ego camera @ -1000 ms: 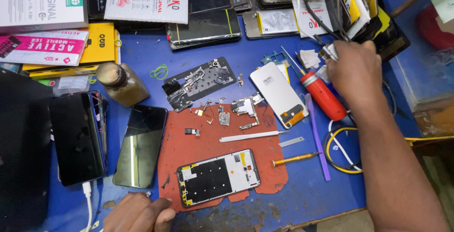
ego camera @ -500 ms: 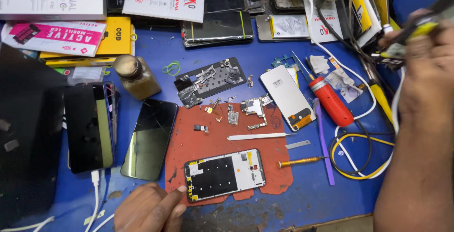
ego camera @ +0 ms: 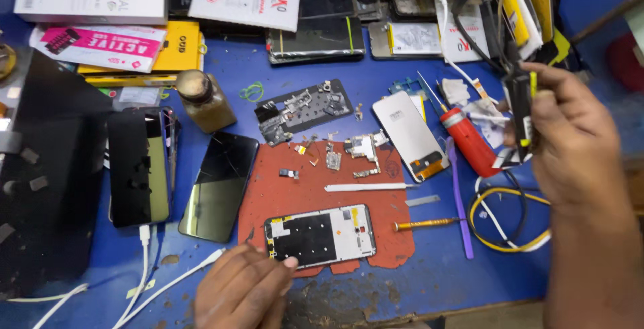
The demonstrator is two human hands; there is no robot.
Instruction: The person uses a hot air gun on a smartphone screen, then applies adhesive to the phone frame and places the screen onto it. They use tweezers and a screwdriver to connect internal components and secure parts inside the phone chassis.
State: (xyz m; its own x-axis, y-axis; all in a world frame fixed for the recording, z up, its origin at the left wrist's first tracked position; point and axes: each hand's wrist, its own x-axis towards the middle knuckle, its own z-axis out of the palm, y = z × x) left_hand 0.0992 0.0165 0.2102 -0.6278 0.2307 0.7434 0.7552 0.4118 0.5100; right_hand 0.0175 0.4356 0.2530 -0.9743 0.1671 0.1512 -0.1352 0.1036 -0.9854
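Head view looks down on our blue counter (ego camera: 429, 289), where a phone stands well into disassembly. Our left hand (ego camera: 245, 292) sits at 6 o'clock, fingers curled loosely, a fingertip touching the lower left corner of the opened phone frame (ego camera: 320, 235), which lies flat on the red mat (ego camera: 335, 201). Our right hand (ego camera: 570, 141) is raised at 3 o'clock, closed around a slim black tool with yellow marks (ego camera: 520, 111), held upright and well apart from the frame.

As we judge it, the stripping is largely done: the back plate (ego camera: 302, 109) lies off at 12 o'clock of the mat, the white display panel (ego camera: 410, 136) rests at 1 o'clock, and small metal shields and parts (ego camera: 359, 151) are spread over the mat's upper edge. A white pry strip (ego camera: 365, 187) and a small orange-handled screwdriver (ego camera: 426, 224) lie just beside the frame; a red-handled screwdriver (ego camera: 466, 141) lies at 2 o'clock. Nothing looks refitted yet, so checking and reassembly seem left. Two dark phones (ego camera: 181, 175) wait at 9 o'clock.
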